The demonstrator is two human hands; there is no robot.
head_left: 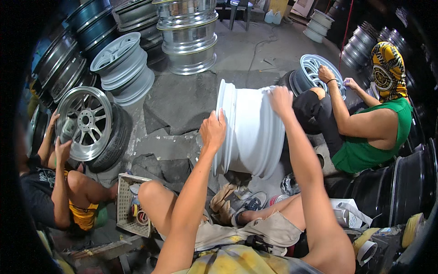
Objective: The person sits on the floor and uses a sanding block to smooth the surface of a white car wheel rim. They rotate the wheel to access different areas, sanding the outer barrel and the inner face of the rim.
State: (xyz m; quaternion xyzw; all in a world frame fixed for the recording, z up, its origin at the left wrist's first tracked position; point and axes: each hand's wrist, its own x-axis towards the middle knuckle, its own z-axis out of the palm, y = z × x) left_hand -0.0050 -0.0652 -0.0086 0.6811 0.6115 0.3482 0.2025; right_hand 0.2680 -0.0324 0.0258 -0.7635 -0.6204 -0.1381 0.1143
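Note:
A pale grey-white wheel rim (251,128) stands on its side in front of me, its bare barrel toward me. With fingers curled over the left flange, my left hand (213,132) grips the rim, thumb pointing up. At the top right of the barrel, near the other flange, my right hand (279,100) presses down with bent fingers. It is slightly blurred, and whatever lies under those fingers is hidden.
On the left a person holds a tool against a silver spoked wheel (85,122) leaning on a tyre (114,141). Right, another person in green handles a grey spoked wheel (315,68). A plastic basket (122,201) sits by my left knee. Stacked rims (189,45) stand behind.

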